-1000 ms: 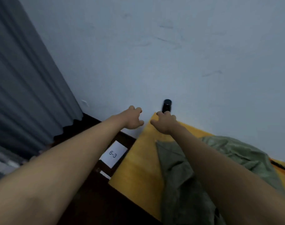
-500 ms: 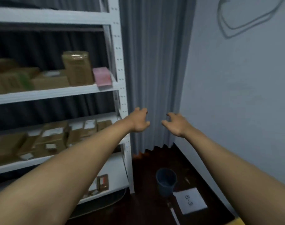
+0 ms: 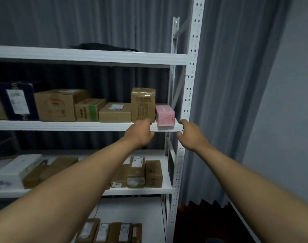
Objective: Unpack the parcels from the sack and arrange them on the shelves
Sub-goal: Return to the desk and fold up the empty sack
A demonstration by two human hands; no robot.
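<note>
A white metal shelf rack (image 3: pixel 190 95) fills the left and middle of the view. On its middle shelf (image 3: pixel 62 125) stand several cardboard parcels, a tall brown box (image 3: pixel 143 104) and a small pink parcel (image 3: pixel 164 116) at the right end. My left hand (image 3: pixel 141 133) reaches out just below the tall box, fingers loosely curled and holding nothing. My right hand (image 3: pixel 190 133) hovers by the shelf's right front corner, next to the pink parcel, also holding nothing. The sack is not in view.
Lower shelves carry more brown parcels (image 3: pixel 146 172) and a white box (image 3: pixel 16 168). A dark item (image 3: pixel 104 46) lies on the top shelf. Grey curtains (image 3: pixel 237 102) hang behind and to the right; a pale wall (image 3: pixel 290 120) stands at far right.
My view has swung left from the yellow table and sack to the rack. Both empty hands have risen toward the right end of the middle shelf.
</note>
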